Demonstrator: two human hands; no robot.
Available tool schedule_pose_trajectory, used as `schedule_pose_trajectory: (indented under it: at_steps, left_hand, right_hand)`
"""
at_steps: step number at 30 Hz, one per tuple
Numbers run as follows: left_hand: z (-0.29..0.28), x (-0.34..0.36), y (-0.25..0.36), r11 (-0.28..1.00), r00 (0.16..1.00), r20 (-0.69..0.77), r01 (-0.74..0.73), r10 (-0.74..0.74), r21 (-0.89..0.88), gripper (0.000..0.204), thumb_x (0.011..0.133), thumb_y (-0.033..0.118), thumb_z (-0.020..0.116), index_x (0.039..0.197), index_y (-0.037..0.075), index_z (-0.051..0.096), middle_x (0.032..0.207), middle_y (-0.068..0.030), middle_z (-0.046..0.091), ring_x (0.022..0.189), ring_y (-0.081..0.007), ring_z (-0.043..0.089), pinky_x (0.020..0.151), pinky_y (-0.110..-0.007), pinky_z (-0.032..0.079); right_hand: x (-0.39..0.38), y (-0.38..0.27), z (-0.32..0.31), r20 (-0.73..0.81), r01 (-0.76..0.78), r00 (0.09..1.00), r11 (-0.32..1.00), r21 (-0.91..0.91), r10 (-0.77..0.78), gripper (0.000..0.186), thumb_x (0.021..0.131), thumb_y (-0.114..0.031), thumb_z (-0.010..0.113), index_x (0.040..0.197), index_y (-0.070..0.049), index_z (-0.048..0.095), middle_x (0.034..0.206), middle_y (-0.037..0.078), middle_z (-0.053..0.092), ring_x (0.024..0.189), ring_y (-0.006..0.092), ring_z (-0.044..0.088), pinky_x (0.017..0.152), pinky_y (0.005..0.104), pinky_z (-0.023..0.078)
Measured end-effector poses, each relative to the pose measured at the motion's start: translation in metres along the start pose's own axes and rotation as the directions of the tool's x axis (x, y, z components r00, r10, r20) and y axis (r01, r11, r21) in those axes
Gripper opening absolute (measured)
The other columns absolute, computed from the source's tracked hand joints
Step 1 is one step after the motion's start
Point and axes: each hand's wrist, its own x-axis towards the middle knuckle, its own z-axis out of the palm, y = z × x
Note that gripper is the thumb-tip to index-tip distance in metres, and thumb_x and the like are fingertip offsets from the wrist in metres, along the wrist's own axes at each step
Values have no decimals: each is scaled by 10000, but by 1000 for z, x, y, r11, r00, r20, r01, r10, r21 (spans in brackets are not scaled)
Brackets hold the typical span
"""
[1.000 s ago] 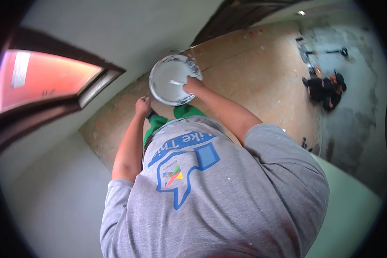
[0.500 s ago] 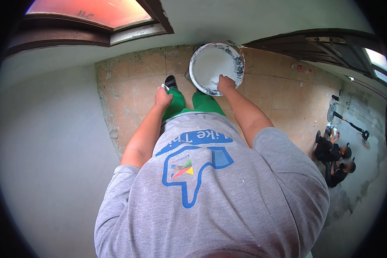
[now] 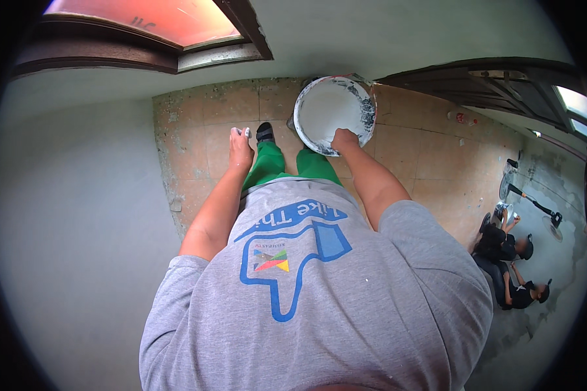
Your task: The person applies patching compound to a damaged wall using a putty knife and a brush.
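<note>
Two bare hands in view. White bucket point(image 3: 367, 112) lies far of the body and slightly right of centre, mouth up, in front of the person's right leg; what bears it is hidden. Pale contents point(image 3: 324, 107) show inside; dark smears mark its right inner wall.

Handling (judged): bucket probably stiff-walled, and heavy if the contents run deep, though depth cannot be read. Contents look wet and soft, so a smeared rim may be slippery. Soundest hold would be the rim at opposite sides, left and right, away from the dark patches, keeping it level.

Right hand point(image 3: 344, 139): at the near rim, knuckles up, fingers curled narrow. Cannot tell whether it grips the rim or a tool inside. Right forearm slants far and left, elbow bent.

Left hand point(image 3: 240, 150): left of the bucket, well apart from it, above the tiled floor point(image 3: 225, 107). Fingers partly bent, pointing far, white at the tips; coating or small object, cannot tell. Left forearm slants far and right.
</note>
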Motion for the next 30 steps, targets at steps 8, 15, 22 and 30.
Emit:
schedule_pose_trajectory:
  at_steps: [8, 15, 22, 30]
  left_hand:
    - [-13, 8, 15, 966, 957, -163, -251, 238, -63, 266, 836, 155, 718, 1020, 6, 599, 1085, -189, 517, 992, -380, 562, 833, -451, 487]
    - [-12, 0, 4, 973, 972, -72, -228, 225, -30, 422, 816, 363, 749, 984, 8, 595, 1035, -172, 535, 932, -384, 575, 790, -464, 485]
    - [-31, 31, -7, 959, 942, -298, -215, 154, -185, 247, 918, 267, 563, 959, 32, 500, 915, -207, 506, 840, -439, 550, 707, -499, 454]
    - [-77, 30, -2, 803, 790, -278, -589, 546, -94, 172, 829, 176, 572, 838, 33, 477, 789, -188, 489, 739, -411, 523, 665, -479, 448]
  right_hand:
    - [6, -2, -7, 2, 46, 999, 998, -42, -46, 351, 760, -181, 650, 1079, -49, 712, 1110, 179, 700, 1037, 319, 682, 877, 407, 556]
    - [2, -4, -30, 39, 87, 996, 990, -112, -83, 360, 787, -209, 613, 1100, -59, 713, 1164, 175, 686, 1065, 308, 675, 877, 401, 554]
    - [-18, 54, -69, 128, -63, 992, 835, 546, -8, 305, 785, -254, 592, 907, 16, 666, 791, 144, 675, 575, 249, 603, 520, 402, 480]
    - [-100, 92, -83, 92, -95, 987, -12, 995, -130, 185, 910, -243, 515, 911, -81, 603, 692, 25, 594, 507, 82, 513, 394, 236, 377]
